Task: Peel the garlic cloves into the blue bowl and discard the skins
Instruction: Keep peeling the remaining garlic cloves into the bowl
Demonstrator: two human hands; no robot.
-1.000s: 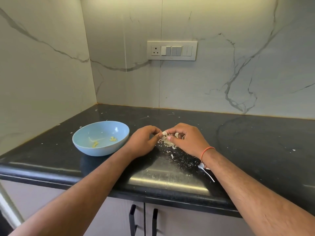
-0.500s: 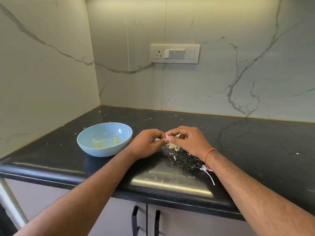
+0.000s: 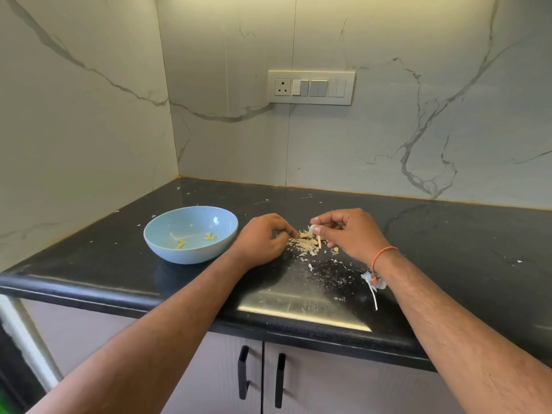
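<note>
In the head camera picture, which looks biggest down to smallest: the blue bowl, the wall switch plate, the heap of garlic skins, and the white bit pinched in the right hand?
1. Blue bowl
2. Switch plate, nearly as wide but farther away, so unsure
3. Garlic skins
4. White bit, pinched by the right hand

On a black speckled stone counter [image 3: 448, 249], a round pale blue bowl [image 3: 167, 234] holding a few yellowish garlic bits [image 3: 209, 236] sits at nine o'clock of the left hand [image 3: 263, 242]. The right hand [image 3: 349, 234] pinches a small white garlic clove [image 3: 313, 229] above a heap of papery beige skins [image 3: 306, 244]; the left hand's curled fingertips touch the heap.
</note>
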